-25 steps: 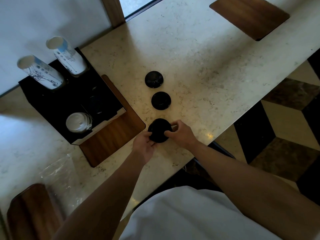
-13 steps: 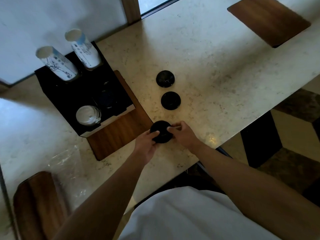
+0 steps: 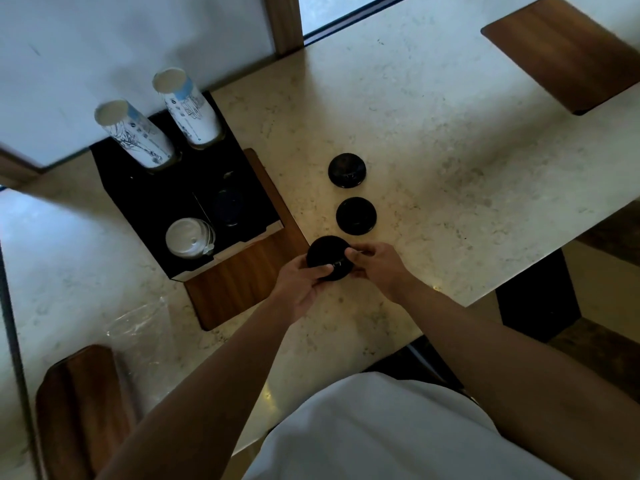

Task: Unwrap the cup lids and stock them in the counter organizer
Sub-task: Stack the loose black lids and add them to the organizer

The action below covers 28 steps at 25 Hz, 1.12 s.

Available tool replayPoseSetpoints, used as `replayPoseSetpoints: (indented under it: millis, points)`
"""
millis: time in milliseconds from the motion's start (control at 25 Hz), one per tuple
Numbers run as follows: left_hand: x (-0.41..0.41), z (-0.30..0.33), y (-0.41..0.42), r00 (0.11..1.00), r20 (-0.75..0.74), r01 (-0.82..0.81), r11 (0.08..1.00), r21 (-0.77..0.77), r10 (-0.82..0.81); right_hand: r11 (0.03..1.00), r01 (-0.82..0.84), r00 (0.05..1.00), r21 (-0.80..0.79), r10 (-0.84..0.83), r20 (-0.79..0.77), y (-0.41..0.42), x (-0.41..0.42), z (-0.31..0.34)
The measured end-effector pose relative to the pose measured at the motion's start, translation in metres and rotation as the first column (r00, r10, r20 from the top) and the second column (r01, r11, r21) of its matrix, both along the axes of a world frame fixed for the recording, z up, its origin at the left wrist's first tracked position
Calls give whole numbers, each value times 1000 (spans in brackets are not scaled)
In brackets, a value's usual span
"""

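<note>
Black lid in hand: a black lid stack (image 3: 327, 258) sat at the near edge of the counter (image 3: 433, 116), just right of the wooden tray (image 3: 242, 285), with both hands on it.
Left hand: the left hand (image 3: 301, 284) gripped the near-left rim of the stack, thumb lying over the top.
Right hand: the right hand (image 3: 375, 268) was closed in a pinch at the stack's right edge, on what looked like a thin bit of wrap; the film itself was too faint to make out.
Waiting: two more black stacks, the middle stack (image 3: 356, 215) and the far stack (image 3: 347, 169), lay in a row beyond, apart from each other and untouched. Whether they were wrapped could not be told.
Organizer: the black organizer (image 3: 138, 202) stood on the tray. Its front-left well held white lids (image 3: 188, 237); the well beside it held something dark and round (image 3: 227, 209), probably black lids, though it was too dim to be sure. Two cup stacks (image 3: 138, 135) leaned out of the back wells.
Wrapper: clear crumpled plastic (image 3: 145, 323) lay on the counter to the near left, likely a shed wrapper.
Progress: judged early to middle; the white lids seemed stocked, and three black stacks were left to go in.
Writing: the cups bore blue print and small text, none of it readable. No brand showed anywhere.
</note>
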<state>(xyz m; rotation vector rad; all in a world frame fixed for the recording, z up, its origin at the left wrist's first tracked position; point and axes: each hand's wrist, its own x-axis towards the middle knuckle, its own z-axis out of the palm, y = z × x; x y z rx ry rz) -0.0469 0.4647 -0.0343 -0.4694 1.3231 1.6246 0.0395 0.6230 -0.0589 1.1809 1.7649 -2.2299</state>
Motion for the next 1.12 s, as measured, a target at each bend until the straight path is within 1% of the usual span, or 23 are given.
replayPoseSetpoints:
  millis: [40,80,120,160,200,240,320,440,520,600,680,880,1000,1120]
  points:
    - [-4,0,3,1000,-13,0,1000,-16,0,1000,-19,1000,21,19,9,4,-4,0]
    - [-8,1,6,1000,-23,-2,1000,-31,2,996,-39,999,85,36,27,9,-10,0]
    - [-13,1,9,1000,-26,-8,999,-44,7,977,-51,998,206,41,53,14,-16,-2]
    - [-17,1,12,1000,-24,-15,998,-56,14,930,-59,996,364,30,86,20,-22,-4]
    - [-21,0,14,1000,-21,-23,997,-68,21,856,-62,993,513,1,117,27,-28,-6]
    - [-24,-1,17,999,-17,-34,996,-83,32,779,-65,990,624,-29,140,34,-33,-8]
    - [-29,-3,21,998,-5,-60,993,-102,59,676,-111,985,729,-22,170,43,-43,-12]
    - [-35,-7,24,996,26,-80,990,-116,84,601,-234,967,764,66,245,46,-52,-20]
    - [-37,-9,24,994,58,-84,991,-107,90,589,-211,972,780,39,233,45,-55,-23]
    - [-39,-10,23,993,75,-82,991,-103,90,593,-153,980,791,-15,200,46,-58,-24]
    - [-42,-10,22,992,89,-77,993,-85,84,603,-130,981,787,-39,192,50,-61,-26]
    - [-45,-11,16,986,102,-127,991,-50,132,604,-217,963,767,7,268,61,-67,-31]
    - [-40,-10,12,981,111,-156,987,-42,160,624,-227,958,747,4,288,67,-68,-31]
    - [-36,-12,10,980,104,-166,984,-66,172,616,-240,956,750,13,294,71,-67,-30]
